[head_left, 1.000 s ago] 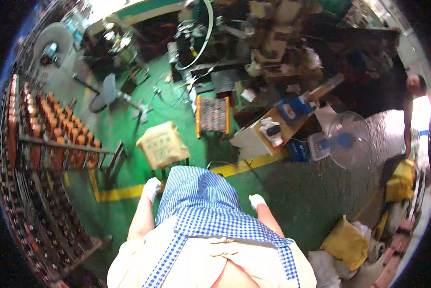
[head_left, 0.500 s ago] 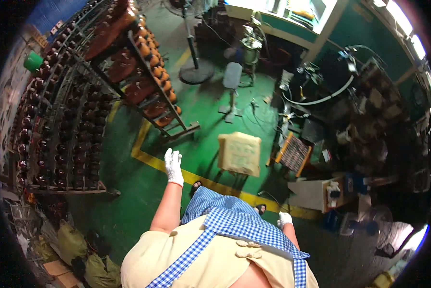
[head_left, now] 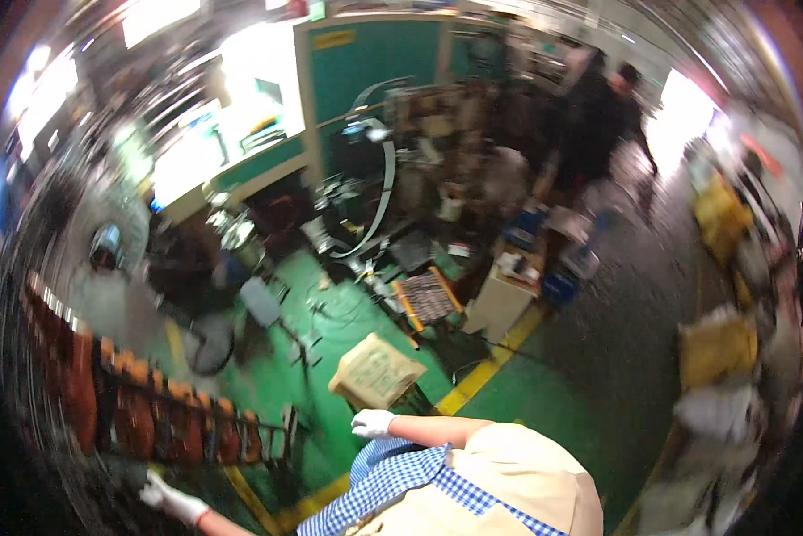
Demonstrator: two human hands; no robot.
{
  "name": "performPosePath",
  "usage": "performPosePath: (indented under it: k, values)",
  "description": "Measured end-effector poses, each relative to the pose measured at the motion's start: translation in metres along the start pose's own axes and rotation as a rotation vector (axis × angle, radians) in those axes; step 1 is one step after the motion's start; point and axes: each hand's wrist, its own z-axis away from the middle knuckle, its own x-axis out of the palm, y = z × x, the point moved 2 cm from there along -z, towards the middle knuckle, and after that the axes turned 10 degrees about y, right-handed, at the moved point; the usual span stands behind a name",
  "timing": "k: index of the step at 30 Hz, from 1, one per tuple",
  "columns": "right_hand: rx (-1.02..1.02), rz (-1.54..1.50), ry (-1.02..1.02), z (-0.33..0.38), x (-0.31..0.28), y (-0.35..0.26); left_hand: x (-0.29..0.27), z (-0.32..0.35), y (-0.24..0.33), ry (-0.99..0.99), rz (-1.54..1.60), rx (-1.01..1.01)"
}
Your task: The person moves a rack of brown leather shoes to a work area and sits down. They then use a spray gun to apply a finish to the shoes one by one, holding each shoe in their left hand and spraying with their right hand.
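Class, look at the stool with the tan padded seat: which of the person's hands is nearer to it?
Right. The right hand is just below the stool, almost at its seat. The left hand is far off to the lower left, by the rack.

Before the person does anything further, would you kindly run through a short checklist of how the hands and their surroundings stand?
1. Left hand gloved in white: ok; it hangs low by the rack of orange spools, holding nothing visible.
2. Right hand gloved: ok; it is close to the tan-cushioned stool; contact cannot tell.
3. Picture sharpness: not ok; motion blur hides fine detail.
4. Green floor near the stool: not ok; cables and a grated tray lie there.
5. Other person in dark clothes: ok; stands far off.
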Motion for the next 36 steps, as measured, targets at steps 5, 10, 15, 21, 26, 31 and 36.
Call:
performPosePath:
  k: [5, 10, 15, 21, 26, 31, 36]
  values:
    - [0.249, 0.021, 0.091, 0.032, -0.004, 0.067, 0.033, -0.071, 0.000, 0.179, -0.065, 0.065]
    - [0.940, 0.133, 0.107, 0.165, -0.006, 0.178, 0.070, -0.063, 0.007, 0.062, -0.176, -0.104]
    - [1.297, -0.027, 0.179, 0.273, 0.006, 0.212, 0.086, -0.038, 0.015, 0.020, -0.178, -0.128]
    - [1.280, -0.055, 0.310, 0.267, 0.026, 0.190, 0.087, -0.024, 0.025, 0.014, -0.182, -0.137]
    - [1.030, -0.015, 0.454, 0.217, -0.015, 0.185, 0.076, -0.025, 0.032, 0.052, -0.205, -0.144]
    - [0.955, -0.136, 0.523, 0.204, -0.059, 0.202, 0.085, -0.034, 0.017, 0.112, -0.267, -0.201]
    - [1.054, -0.134, 0.418, 0.232, -0.053, 0.231, 0.102, -0.067, -0.013, 0.137, -0.397, -0.258]
